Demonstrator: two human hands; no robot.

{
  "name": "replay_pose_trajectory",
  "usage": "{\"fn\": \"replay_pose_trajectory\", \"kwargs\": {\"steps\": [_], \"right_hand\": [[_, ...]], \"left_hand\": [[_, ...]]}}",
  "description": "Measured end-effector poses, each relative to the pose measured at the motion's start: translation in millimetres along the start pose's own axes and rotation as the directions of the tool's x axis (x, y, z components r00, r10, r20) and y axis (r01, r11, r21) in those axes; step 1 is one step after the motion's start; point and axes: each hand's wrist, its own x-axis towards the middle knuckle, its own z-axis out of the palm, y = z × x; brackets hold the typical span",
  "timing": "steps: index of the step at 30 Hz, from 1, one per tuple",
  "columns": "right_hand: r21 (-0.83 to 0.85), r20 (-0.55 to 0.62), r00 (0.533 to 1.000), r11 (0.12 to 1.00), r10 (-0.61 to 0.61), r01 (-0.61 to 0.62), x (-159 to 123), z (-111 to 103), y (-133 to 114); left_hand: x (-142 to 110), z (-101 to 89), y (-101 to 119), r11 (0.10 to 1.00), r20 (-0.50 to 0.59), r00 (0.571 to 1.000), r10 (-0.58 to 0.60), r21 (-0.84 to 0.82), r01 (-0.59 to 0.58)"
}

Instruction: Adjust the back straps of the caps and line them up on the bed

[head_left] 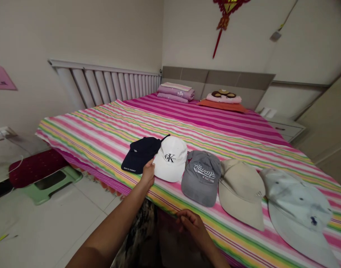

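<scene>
Several caps lie in a row along the near edge of the bed. My left hand [149, 172] is closed on the left edge of the white cap [174, 152], which has a black "CK"-style logo. Just left of that hand is a navy cap [142, 152] with small white lettering on its brim. Right of the white one sit a grey cap [202, 178] reading "Always", a beige cap [241, 190] and a pale blue-green cap [299, 204] with a dark emblem. Low by the bed's edge, my right hand [192, 225] has loosely bent fingers and nothing visible in them.
A striped sheet [95, 130] covers the bed. Folded bedding [176, 93] and a pink pile [223, 98] lie near the headboard [193, 76]. At the left are a radiator [103, 83], a green stool [51, 186] and a dark red cushion [36, 167]. A nightstand [284, 128] stands far right.
</scene>
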Motion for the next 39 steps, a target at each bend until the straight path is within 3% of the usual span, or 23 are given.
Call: {"fn": "replay_pose_trajectory", "kwargs": {"steps": [12,18,24,29,34,39], "right_hand": [[0.007,-0.001,1.0,1.0,-0.003,0.003,-1.8,0.1,-0.7],[0.002,0.004,1.0,1.0,-0.013,0.013,-1.8,-0.8,1.3],[-0.009,0.013,1.0,1.0,-0.003,0.003,-1.3,-1.0,5.3],[-0.013,0.002,1.0,1.0,0.002,-0.002,-2.3,0.2,4.0],[-0.012,-0.011,1.0,1.0,0.01,-0.01,-3.3,1.4,-2.3],[0.003,-0.01,1.0,1.0,0.007,-0.007,-4.2,4.4,-4.2]], "left_hand": [[0.3,-13.3,2.3,0.966,-0.087,0.992,0.089,0.252,-0.064],[-20.6,-36.4,17.8,0.945,-0.2,0.965,0.168,0.312,-0.1],[-51.1,-68.1,27.1,0.993,-0.351,0.936,-0.031,0.098,0.069],[-41.3,-78.1,43.2,0.986,-0.469,0.871,-0.145,-0.137,0.091],[-11.9,-71.7,68.1,0.941,-0.406,0.881,-0.244,-0.32,0.113],[-8.6,-58.4,99.9,0.893,-0.331,0.931,-0.15,-0.449,-0.016]]}}
